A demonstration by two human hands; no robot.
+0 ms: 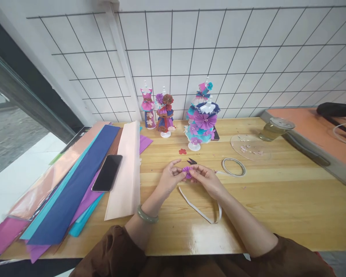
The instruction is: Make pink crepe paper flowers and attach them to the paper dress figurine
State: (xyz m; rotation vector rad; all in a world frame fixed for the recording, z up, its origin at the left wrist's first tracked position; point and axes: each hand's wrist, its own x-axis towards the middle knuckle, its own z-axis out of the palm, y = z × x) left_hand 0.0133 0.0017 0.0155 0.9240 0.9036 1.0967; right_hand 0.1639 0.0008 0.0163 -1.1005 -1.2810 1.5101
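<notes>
Between my two hands, above the middle of the table, is a small purple pleated paper rosette (186, 172). My left hand (173, 176) pinches its left side between thumb and fingers, with a finger raised. My right hand (205, 177) grips the right side, its fingers closed on the paper. Just beyond them lie small dark-handled snips (192, 161), partly hidden by my right hand, and a red paper flower (182, 151). A white tape strip (198, 211) curls on the table below my hands. A roll of tape (233, 167) lies to the right.
Three miniature dress forms in paper dresses (203, 121) stand along the tiled wall. Coloured paper sheets (75, 192) and a phone (107, 173) cover the left side. On the right are a clear plate with small bits (249, 147) and a cup of yellowish liquid (275, 129).
</notes>
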